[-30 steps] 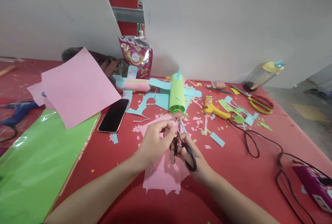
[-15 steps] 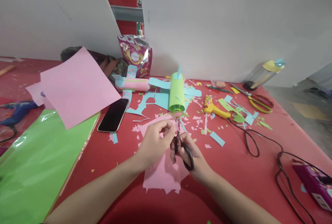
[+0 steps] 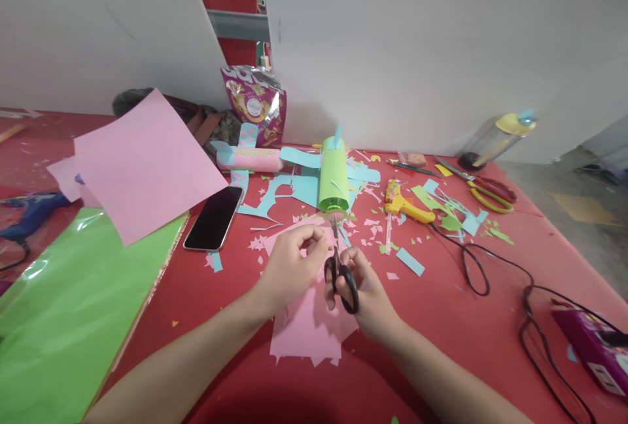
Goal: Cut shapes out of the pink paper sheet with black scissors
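Observation:
My right hand (image 3: 366, 293) grips a pair of black-handled scissors (image 3: 342, 283), blades pointing away from me. Just left of the blades, my left hand (image 3: 296, 270) is closed in a pinch; a tiny pink bit seems to show at its fingertips, too small to name surely. Beneath both hands lies a pink paper sheet (image 3: 307, 332) with ragged edges. Beyond the scissor tips is a green paper tube (image 3: 333, 178) with light blue fins. A pink paper tube (image 3: 258, 159) with blue spotted fins lies to its left.
A phone (image 3: 214, 220), pink sheets (image 3: 152, 169) and a green sheet pack (image 3: 59, 319) lie left. Rightward are a yellow glue gun (image 3: 409, 207) with its cord, larger scissors (image 3: 490, 192), a bottle (image 3: 498, 141) and a purple power strip (image 3: 591, 352). A snack bag (image 3: 256, 105) stands behind.
The scissors have turned slightly in my right hand, their handles shifting a little left and up. My left hand stays nearly in place, still pinched.

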Motion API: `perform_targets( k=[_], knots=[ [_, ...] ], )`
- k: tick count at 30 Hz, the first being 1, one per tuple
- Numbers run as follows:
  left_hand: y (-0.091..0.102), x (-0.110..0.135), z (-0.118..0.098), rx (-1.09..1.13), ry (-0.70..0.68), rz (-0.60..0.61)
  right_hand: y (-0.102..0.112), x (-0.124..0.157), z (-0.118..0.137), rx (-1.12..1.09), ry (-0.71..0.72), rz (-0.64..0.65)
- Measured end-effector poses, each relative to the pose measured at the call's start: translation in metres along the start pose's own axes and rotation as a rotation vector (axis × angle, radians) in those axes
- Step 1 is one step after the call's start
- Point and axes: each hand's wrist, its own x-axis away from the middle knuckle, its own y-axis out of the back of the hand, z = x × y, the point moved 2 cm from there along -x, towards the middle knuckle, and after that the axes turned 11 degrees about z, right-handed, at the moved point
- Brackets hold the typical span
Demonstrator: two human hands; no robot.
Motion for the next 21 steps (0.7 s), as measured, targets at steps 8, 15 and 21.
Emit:
perform_targets(
  k=[8,15,21],
  knots=[
    [0.003,-0.003,0.000,-0.117,-0.007,0.259,0.009,-0.002,0.004,-0.038,0.104,-0.107],
    [-0.001,-0.001,0.004,-0.232,-0.050,0.446,0.015,-0.002,0.012,0.009,0.104,-0.189],
    [0.000,0.000,0.005,-0.304,-0.083,0.503,0.014,-0.001,0.010,0.047,0.108,-0.136]
  ],
)
